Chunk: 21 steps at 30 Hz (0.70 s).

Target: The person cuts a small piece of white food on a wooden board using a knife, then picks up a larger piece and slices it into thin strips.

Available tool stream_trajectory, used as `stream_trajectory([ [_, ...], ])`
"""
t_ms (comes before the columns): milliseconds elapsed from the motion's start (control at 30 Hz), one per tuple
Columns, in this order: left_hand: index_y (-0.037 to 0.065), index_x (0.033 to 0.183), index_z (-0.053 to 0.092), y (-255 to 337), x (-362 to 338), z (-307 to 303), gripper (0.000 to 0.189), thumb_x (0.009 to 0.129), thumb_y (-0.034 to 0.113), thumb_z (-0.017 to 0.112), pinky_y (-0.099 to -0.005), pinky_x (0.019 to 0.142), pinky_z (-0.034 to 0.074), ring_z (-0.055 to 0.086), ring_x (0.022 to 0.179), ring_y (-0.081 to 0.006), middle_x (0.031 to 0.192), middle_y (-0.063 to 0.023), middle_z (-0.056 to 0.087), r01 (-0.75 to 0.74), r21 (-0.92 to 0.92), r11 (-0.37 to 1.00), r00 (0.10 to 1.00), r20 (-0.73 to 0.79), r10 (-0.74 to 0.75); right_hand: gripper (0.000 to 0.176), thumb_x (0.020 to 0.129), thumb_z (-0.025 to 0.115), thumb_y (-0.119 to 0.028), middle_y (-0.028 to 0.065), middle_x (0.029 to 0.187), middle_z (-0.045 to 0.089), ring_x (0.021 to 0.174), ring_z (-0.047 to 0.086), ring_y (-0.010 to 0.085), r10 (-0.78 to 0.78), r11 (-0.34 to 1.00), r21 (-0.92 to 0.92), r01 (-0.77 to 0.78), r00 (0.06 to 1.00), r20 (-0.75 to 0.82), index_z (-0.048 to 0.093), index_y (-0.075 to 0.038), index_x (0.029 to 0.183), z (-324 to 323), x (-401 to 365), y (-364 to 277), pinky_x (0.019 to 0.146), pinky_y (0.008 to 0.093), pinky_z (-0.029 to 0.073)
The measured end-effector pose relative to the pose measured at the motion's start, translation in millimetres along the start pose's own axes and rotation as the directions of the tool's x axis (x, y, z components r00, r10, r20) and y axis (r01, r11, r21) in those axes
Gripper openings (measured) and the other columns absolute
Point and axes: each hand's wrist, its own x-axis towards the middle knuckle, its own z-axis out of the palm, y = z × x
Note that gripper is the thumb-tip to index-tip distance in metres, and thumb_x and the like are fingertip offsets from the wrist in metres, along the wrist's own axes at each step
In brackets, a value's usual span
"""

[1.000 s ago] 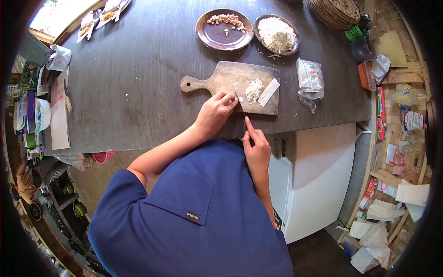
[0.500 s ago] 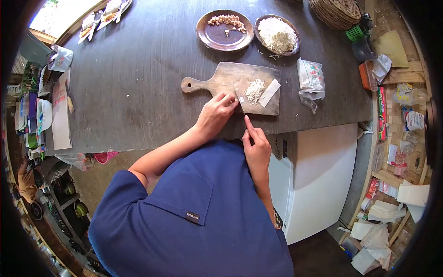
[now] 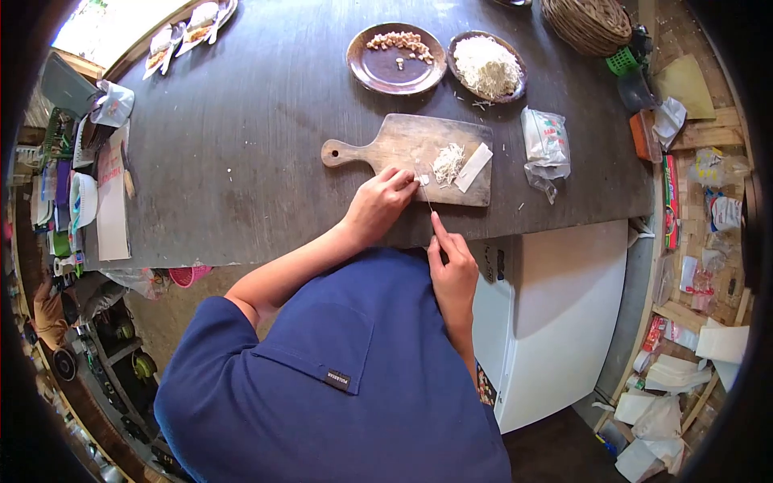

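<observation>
My left hand (image 3: 382,203) is closed at the lower edge of the wooden cutting board (image 3: 403,137), its fingertips pinching a small white piece (image 3: 423,180). In my right hand (image 3: 453,272) is a knife (image 3: 430,201), seen nearly edge-on, with the forefinger stretched along it. The thin blade meets the board right beside the left fingertips. A small heap of white shreds (image 3: 448,166) lies on the board to the right of the blade. Beside that heap rests a flat white strip (image 3: 473,167). The knife's handle is mostly hidden in my palm.
Behind the board stand a brown plate (image 3: 396,82) with small brown pieces and a dish (image 3: 522,90) heaped with white shreds. To the right lies a plastic packet (image 3: 545,137). A wicker basket (image 3: 586,26) is at the far right; a white appliance (image 3: 564,314) stands under the table edge.
The view has shifted slightly, so the table things appear a little lower and to the right. Both hands stay at the board, with the knife still beside the left fingertips.
</observation>
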Motion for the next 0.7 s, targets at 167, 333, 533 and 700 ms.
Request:
stream_trajectory([
  [167, 0.003, 0.113, 0.071, 3.2, 0.0, 2.1, 0.029, 0.084, 0.008, 0.072, -0.0351, 0.087, 0.059, 0.066, 0.105, -0.0249, 0.11, -0.0057, 0.067, 0.003, -0.013, 1.0, 1.0, -0.001, -0.003, 0.048, 0.101, 0.067, -0.016, 0.0078, 0.096, 0.068, 0.08, 0.071, 0.0307, 0.033, 0.999, -0.006, -0.033, 0.999, -0.003, 0.069, -0.03, 0.147, 0.6, -5.3, 3.8, 0.073, 0.0441, 0.057],
  [333, 0.002, 0.115, 0.07, 1.1, -2.5, 5.3, 0.032, 0.084, 0.008, 0.072, -0.0358, 0.091, 0.058, 0.065, 0.107, -0.0258, 0.112, -0.0078, 0.066, -0.009, 0.022, 1.0, 1.0, 0.016, 0.009, 0.048, 0.099, 0.069, -0.015, 0.0076, 0.094, 0.068, 0.079, 0.071, 0.0289, 0.017, 0.998, 0.061, -0.017, 1.0, -0.006, 0.07, -0.029, 0.145, 0.9, 7.6, -1.6, 0.073, 0.0421, 0.057],
  [533, 0.001, 0.115, 0.071, 1.0, -2.5, 3.7, 0.031, 0.085, 0.009, 0.072, -0.0357, 0.094, 0.058, 0.065, 0.108, -0.0262, 0.111, -0.0076, 0.067, -0.005, -0.038, 0.999, 1.0, -0.03, 0.004, 0.048, 0.099, 0.068, -0.013, 0.0076, 0.093, 0.068, 0.078, 0.07, 0.028, 0.049, 0.999, 0.009, -0.048, 0.999, -0.011, 0.071, -0.028, 0.145, -2.8, -10.0, 1.0, 0.073, 0.0417, 0.057],
  [700, 0.001, 0.114, 0.072, 0.6, -4.3, 6.3, 0.029, 0.086, 0.009, 0.073, -0.0356, 0.094, 0.058, 0.065, 0.107, -0.0261, 0.111, -0.0071, 0.067, 0.001, -0.014, 1.0, 1.0, -0.028, -0.001, 0.048, 0.099, 0.068, -0.013, 0.0076, 0.093, 0.068, 0.078, 0.07, 0.0283, 0.027, 0.998, 0.057, -0.026, 1.0, -0.012, 0.071, -0.028, 0.144, 5.4, 2.9, 3.7, 0.073, 0.0418, 0.056],
])
